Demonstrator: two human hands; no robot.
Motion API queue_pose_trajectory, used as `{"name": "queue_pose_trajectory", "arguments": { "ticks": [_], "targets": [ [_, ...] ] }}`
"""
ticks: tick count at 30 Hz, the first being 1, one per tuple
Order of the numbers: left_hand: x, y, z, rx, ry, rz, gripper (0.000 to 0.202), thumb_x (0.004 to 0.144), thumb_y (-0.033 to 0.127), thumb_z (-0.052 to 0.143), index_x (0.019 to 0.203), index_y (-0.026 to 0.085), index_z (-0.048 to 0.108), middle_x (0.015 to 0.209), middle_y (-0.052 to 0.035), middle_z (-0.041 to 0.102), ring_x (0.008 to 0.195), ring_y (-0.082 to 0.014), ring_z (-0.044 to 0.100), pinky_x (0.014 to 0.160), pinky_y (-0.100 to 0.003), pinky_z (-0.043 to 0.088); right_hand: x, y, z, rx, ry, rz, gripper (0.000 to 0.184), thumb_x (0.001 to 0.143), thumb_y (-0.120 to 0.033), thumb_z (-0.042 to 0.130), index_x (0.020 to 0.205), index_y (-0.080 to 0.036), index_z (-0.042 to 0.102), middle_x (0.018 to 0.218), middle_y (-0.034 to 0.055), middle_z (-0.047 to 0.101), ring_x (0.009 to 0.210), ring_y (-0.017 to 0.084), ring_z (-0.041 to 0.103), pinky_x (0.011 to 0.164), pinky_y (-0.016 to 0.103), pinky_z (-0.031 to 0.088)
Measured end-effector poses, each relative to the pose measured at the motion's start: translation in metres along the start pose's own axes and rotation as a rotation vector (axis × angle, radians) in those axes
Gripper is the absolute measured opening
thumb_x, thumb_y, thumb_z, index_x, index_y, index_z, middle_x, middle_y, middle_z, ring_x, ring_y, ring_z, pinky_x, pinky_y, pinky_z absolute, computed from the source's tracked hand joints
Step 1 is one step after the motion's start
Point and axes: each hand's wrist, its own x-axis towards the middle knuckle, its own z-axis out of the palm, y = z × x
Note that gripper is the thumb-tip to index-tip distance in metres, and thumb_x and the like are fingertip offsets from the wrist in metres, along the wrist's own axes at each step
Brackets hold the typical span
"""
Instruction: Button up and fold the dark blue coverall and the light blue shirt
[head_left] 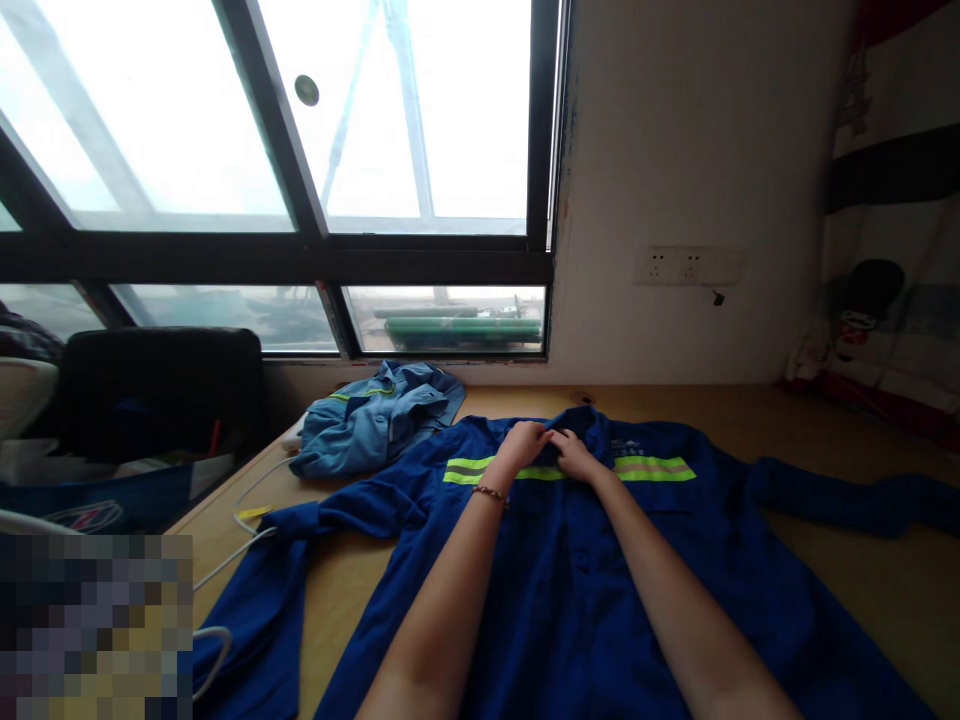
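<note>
A dark blue work jacket (525, 570) lies spread on its back on the wooden table, front side up. Its sleeves reach out to both sides, and a yellow-green reflective band (652, 468) crosses the chest. My left hand (525, 445), with a beaded bracelet at the wrist, is closed on the front opening just below the collar (585, 422). Right beside it, my right hand (574, 455) pinches the same edge, fingertips almost touching the left ones. Whatever small part lies between the fingers is hidden. Farther down the front a button (582, 560) shows.
A crumpled light blue garment (375, 420) lies at the table's back left. White cable (236, 550) runs along the left edge. Beyond that edge stand a black chair (161, 385) and a blue bag (97, 505). Window and wall sockets (690, 265) are behind; a curtain (892, 230) hangs right.
</note>
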Motion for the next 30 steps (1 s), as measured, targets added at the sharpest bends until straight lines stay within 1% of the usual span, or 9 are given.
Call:
{"name": "queue_pose_trajectory", "arguments": {
  "ticks": [5, 7, 10, 12, 14, 16, 22, 27, 30],
  "targets": [
    [-0.005, -0.009, -0.024, 0.048, -0.252, -0.233, 0.037, 0.065, 0.047, 0.062, 0.044, 0.016, 0.056, 0.045, -0.0072, 0.056, 0.053, -0.0194, 0.057, 0.057, -0.026, 0.041, 0.004, -0.001, -0.014, 0.242, 0.212, -0.081, 0.087, 0.060, -0.005, 0.041, 0.139, -0.026, 0.010, 0.144, 0.0006, 0.016, 0.130, 0.019, 0.017, 0.104, 0.039, 0.018],
    [-0.007, -0.011, -0.024, 0.031, -0.225, -0.356, 0.042, 0.064, 0.053, 0.059, 0.044, 0.017, 0.055, 0.045, -0.0090, 0.056, 0.058, -0.0218, 0.059, 0.060, -0.027, 0.042, 0.005, -0.003, -0.024, 0.373, 0.321, -0.081, 0.086, 0.062, -0.009, 0.042, 0.139, -0.025, 0.008, 0.144, 0.0004, 0.015, 0.130, 0.017, 0.017, 0.105, 0.037, 0.018],
    [-0.007, -0.008, -0.010, 0.098, 0.017, -0.438, 0.034, 0.062, 0.048, 0.064, 0.058, 0.015, 0.060, 0.065, -0.0146, 0.063, 0.079, -0.0270, 0.061, 0.069, -0.030, 0.043, 0.004, -0.004, -0.033, 0.506, 0.306, -0.031, 0.073, 0.062, -0.009, 0.044, 0.132, -0.025, 0.033, 0.136, 0.0002, 0.035, 0.126, 0.018, 0.028, 0.104, 0.036, 0.021],
    [-0.007, -0.004, 0.001, 0.139, 0.044, -0.418, 0.024, 0.059, 0.035, 0.070, 0.066, 0.014, 0.061, 0.080, -0.0182, 0.064, 0.087, -0.0299, 0.059, 0.073, -0.034, 0.043, 0.004, -0.005, -0.030, 0.555, 0.214, 0.019, 0.057, 0.060, -0.005, 0.042, 0.112, -0.023, 0.056, 0.117, 0.0018, 0.055, 0.115, 0.019, 0.043, 0.101, 0.036, 0.028],
    [-0.006, -0.001, 0.006, 0.135, -0.031, -0.376, 0.013, 0.059, 0.021, 0.068, 0.068, 0.013, 0.062, 0.082, -0.0187, 0.064, 0.086, -0.0299, 0.059, 0.073, -0.035, 0.043, 0.005, -0.009, -0.023, 0.597, 0.152, 0.063, 0.048, 0.058, -0.003, 0.039, 0.096, -0.020, 0.064, 0.096, 0.0026, 0.065, 0.099, 0.019, 0.055, 0.094, 0.036, 0.037],
    [-0.005, -0.002, 0.002, 0.102, -0.098, -0.325, 0.006, 0.058, 0.012, 0.065, 0.063, 0.014, 0.062, 0.074, -0.0142, 0.065, 0.079, -0.0265, 0.061, 0.069, -0.032, 0.043, 0.005, -0.014, -0.015, 0.628, 0.125, 0.068, 0.050, 0.057, -0.002, 0.037, 0.096, -0.019, 0.064, 0.088, 0.0019, 0.066, 0.087, 0.017, 0.060, 0.086, 0.033, 0.044],
    [-0.004, -0.015, -0.030, -0.109, -0.325, -0.208, 0.011, 0.044, 0.013, 0.069, 0.052, 0.015, 0.061, 0.048, 0.0027, 0.056, 0.050, -0.0120, 0.052, 0.048, -0.020, 0.038, 0.004, -0.029, -0.020, 1.098, -0.052, 0.031, 0.050, 0.058, -0.006, 0.049, 0.105, -0.020, 0.061, 0.098, 0.0018, 0.065, 0.095, 0.018, 0.057, 0.089, 0.035, 0.043],
    [-0.011, -0.030, -0.054, -0.346, -0.333, -0.336, 0.017, 0.042, 0.016, 0.071, 0.049, 0.014, 0.056, 0.043, 0.0045, 0.052, 0.045, -0.0094, 0.048, 0.044, -0.019, 0.037, 0.003, -0.031, -0.036, 1.518, 0.254, 0.041, 0.049, 0.065, -0.011, 0.049, 0.113, -0.025, 0.052, 0.115, 0.0009, 0.055, 0.103, 0.015, 0.054, 0.092, 0.034, 0.042],
    [-0.014, -0.038, -0.062, -0.584, -0.262, -0.483, 0.019, 0.044, 0.009, 0.069, 0.050, 0.014, 0.052, 0.043, 0.0038, 0.052, 0.047, -0.0113, 0.053, 0.050, -0.022, 0.044, 0.005, -0.029, -0.040, 1.579, 0.410, -0.003, 0.053, 0.066, -0.009, 0.046, 0.114, -0.030, 0.046, 0.127, -0.0023, 0.045, 0.110, 0.012, 0.050, 0.093, 0.032, 0.042]
  ]
}}
